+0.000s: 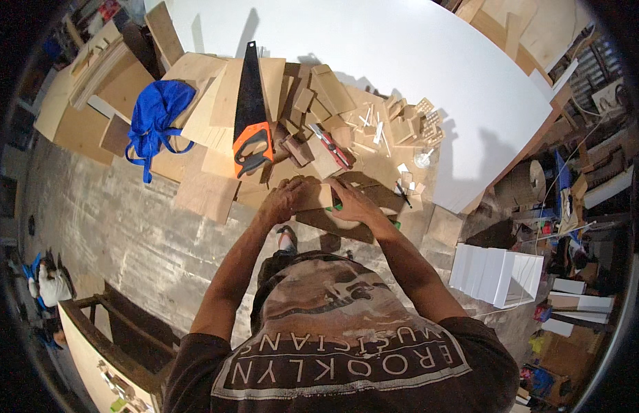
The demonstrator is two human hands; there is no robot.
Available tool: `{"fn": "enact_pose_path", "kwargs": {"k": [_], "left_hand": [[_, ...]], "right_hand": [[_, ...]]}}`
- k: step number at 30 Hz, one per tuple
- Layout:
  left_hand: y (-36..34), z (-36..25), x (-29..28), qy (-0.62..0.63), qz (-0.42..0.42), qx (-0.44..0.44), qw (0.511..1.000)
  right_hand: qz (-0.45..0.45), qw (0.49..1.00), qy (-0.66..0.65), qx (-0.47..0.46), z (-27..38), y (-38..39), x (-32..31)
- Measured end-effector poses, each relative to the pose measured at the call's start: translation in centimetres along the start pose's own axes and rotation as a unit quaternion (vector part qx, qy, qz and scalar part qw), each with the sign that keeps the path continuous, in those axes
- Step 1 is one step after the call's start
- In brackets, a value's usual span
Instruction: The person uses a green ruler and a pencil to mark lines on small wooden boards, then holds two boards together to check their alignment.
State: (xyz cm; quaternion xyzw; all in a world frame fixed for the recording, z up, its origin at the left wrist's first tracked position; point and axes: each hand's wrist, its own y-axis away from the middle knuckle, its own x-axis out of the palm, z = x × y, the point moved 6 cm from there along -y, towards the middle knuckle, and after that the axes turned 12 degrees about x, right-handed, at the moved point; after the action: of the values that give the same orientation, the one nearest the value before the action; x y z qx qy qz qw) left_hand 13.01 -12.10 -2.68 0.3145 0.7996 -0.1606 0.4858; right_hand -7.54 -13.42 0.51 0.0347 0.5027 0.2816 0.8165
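My left hand (282, 199) grips the left end of a small wooden board (312, 195) near the work surface's front edge. My right hand (354, 206) is closed at the board's right end, where a dark gap and a bit of green show beside my fingers. Just behind lies a red utility knife (332, 147) on a pale offcut. A handsaw (252, 144) with orange handle rests on plywood sheets (209, 138) to the left. Short wood blocks (333, 89) are heaped at the back, with small white sticks (374, 127) and a dark pen (403, 193) to the right.
A blue cloth bag (161, 113) lies left on boards. A large white panel (436, 48) spans the back. A white box (495, 275) stands on the floor at right, near a cluttered rack (574, 310). Another person (52, 282) is at the far lower left.
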Motion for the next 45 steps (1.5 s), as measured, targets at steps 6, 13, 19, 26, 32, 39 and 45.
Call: {"fn": "enact_pose_path", "kwargs": {"k": [6,13,19,26,32,39,45], "left_hand": [[0.0,1.5,0.0,-0.002,-0.040,0.041,0.998],[-1.0,3.3,1.0,0.038,-0.027,0.070,0.996],[0.0,2.9,0.1,-0.046,-0.064,0.141,0.987],[4.7,2.2,-3.5,0.164,-0.191,-0.035,0.967],[6.0,3.0,-3.0,0.227,-0.305,0.013,0.925],[6.0,3.2,-3.4,0.170,-0.247,0.002,0.954],[6.7,4.2,-3.1,0.158,-0.276,0.014,0.948]], "right_hand": [[0.015,1.000,-0.022,0.011,1.0,-0.2,-0.3],[-0.024,1.000,-0.015,0.002,-1.4,-1.0,0.9],[-0.050,0.998,-0.045,-0.013,-0.1,-1.3,0.7],[-0.101,0.993,-0.056,-0.013,0.6,-1.8,1.6],[-0.054,0.998,-0.016,0.003,1.5,-2.3,1.3],[-0.073,0.996,-0.032,0.038,0.6,-1.8,0.7],[-0.076,0.996,0.002,0.043,2.0,-1.9,0.7]]}}
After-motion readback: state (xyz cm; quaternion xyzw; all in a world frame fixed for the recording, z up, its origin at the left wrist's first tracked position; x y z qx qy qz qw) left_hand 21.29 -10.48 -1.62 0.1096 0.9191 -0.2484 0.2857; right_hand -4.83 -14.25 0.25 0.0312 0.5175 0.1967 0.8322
